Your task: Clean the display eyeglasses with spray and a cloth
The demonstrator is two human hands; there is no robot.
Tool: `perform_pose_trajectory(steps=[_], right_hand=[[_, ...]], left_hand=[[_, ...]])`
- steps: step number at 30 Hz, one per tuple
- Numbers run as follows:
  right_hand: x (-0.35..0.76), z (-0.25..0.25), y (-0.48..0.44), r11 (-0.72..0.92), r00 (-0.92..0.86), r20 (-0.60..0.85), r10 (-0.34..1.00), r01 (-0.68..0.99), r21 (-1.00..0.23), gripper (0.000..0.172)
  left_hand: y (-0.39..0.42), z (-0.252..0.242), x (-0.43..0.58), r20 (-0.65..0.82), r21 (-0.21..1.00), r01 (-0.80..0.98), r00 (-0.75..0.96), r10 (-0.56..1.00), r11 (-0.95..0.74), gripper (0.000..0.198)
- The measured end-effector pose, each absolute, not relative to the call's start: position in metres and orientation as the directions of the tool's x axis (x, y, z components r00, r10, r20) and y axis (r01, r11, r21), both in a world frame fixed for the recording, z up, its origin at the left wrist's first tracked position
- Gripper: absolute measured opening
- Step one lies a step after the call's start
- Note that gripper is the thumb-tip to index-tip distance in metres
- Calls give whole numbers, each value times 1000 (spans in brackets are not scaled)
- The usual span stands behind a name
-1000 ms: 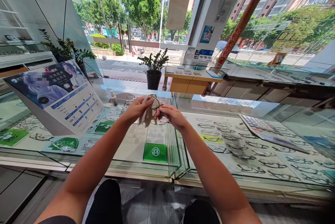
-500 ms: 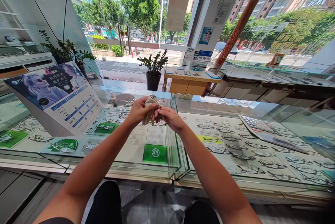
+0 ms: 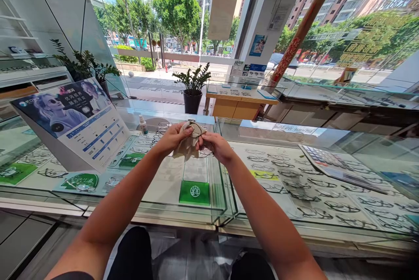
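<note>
A crumpled beige cloth (image 3: 186,150) is pinched in my left hand (image 3: 173,139), above the glass counter, with its loose end hanging down. Against the cloth shows the thin dark rim of a pair of glasses (image 3: 199,129); most of the frame is hidden by cloth and fingers. My right hand (image 3: 218,145) is closed at the right side of the glasses, fingertips pressed together. Left of my hands stands a small white spray bottle (image 3: 143,125) on the counter. Below them, inside the case, lies a green card with a white round logo (image 3: 194,192).
Glass display cases (image 3: 225,216) run across in front of me, with several rows of spectacle frames (image 3: 301,184) inside. A standing poster board (image 3: 75,127) is at left, a calculator (image 3: 337,168) at right. Beyond are a potted plant (image 3: 192,98) and a wooden cabinet (image 3: 234,107).
The cloth has opened out and hangs lower, and the dark glasses rim has come into view. My right hand has shifted slightly right, apart from the left.
</note>
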State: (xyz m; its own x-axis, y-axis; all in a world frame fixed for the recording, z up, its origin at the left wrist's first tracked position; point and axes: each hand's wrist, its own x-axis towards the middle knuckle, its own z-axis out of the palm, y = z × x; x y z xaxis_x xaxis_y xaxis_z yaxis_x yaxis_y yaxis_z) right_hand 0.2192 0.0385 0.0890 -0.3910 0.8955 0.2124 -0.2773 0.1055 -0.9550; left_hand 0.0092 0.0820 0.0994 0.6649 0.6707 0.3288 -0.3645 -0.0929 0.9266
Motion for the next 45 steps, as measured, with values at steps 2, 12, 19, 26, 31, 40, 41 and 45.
perform_pose_trajectory(steps=[2, 12, 19, 26, 31, 40, 41, 45], right_hand=[[219, 88, 40, 101, -382, 212, 900, -290, -952, 36], [209, 76, 42, 48, -419, 198, 886, -342, -939, 43], [203, 74, 40, 69, -418, 195, 887, -297, -952, 43], [210, 79, 41, 89, -370, 206, 906, -308, -947, 42], [216, 88, 40, 137, -307, 243, 920, -328, -935, 38], [229, 95, 44, 379, 19, 393, 919, -315, -870, 28], [229, 95, 44, 377, 22, 390, 921, -312, -872, 29], [223, 93, 43, 312, -25, 339, 941, -330, -891, 35]], left_hand=[[82, 100, 8, 333, 929, -357, 680, 653, -102, 42], [74, 96, 24, 325, 929, -338, 539, 778, -154, 49], [70, 92, 31, 320, 925, -332, 417, 851, -185, 55], [71, 100, 26, 275, 929, -360, 525, 806, -83, 60], [81, 96, 24, 251, 910, -413, 486, 837, -33, 63], [91, 86, 21, 134, 948, -317, 399, 907, -1, 59], [88, 85, 22, 129, 952, -305, 434, 892, 10, 60], [77, 85, 27, 106, 953, -292, 564, 819, 78, 69]])
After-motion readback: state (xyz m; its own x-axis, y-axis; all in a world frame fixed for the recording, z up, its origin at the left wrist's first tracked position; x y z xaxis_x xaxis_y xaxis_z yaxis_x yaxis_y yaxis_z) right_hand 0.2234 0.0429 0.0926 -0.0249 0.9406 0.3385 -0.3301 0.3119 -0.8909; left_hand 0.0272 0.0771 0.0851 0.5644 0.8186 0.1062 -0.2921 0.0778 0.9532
